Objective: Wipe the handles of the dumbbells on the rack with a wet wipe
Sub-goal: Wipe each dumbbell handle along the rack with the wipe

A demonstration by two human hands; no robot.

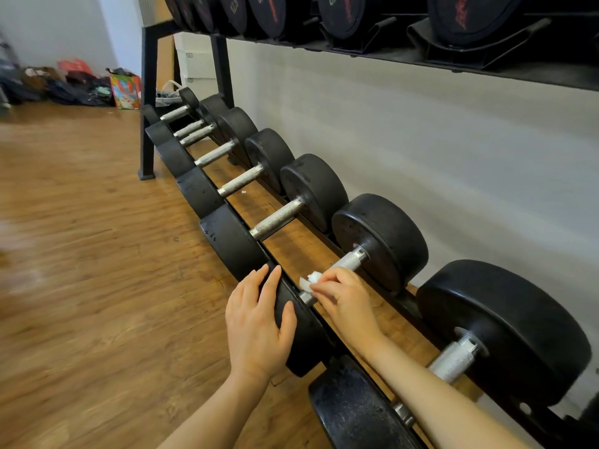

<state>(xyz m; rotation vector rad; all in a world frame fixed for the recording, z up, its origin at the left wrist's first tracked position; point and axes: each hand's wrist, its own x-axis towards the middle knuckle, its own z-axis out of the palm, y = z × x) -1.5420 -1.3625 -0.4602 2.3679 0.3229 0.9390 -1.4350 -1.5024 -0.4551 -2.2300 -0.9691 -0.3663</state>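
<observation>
Right hand (345, 301) is on the handle (348, 262) of the second-nearest dumbbell on the lower rack rail (293, 288), fingers (327, 290) curled over a crumpled white wet wipe (310, 279) and pressing it onto the near end of that handle. Wipe sticks out just left of the fingertips. Far end of the handle is bare, knurled metal, running into the rear weight head (381, 241).

Left hand (257, 322) rests on the front weight head (299, 332) of the same dumbbell, fingers straight and loosely spread across its top edge, thumb on the inner face; not gripping anything.

Row of more dumbbells (275, 186) runs away to the left on the same tier, handles exposed. One bigger dumbbell (502, 332) sits nearer, under the right forearm. Upper shelf (356, 48) holds more black weights. Wooden floor (81, 254), grey wall (437, 131) behind the rack, bags (124, 90) piled in the far corner.
</observation>
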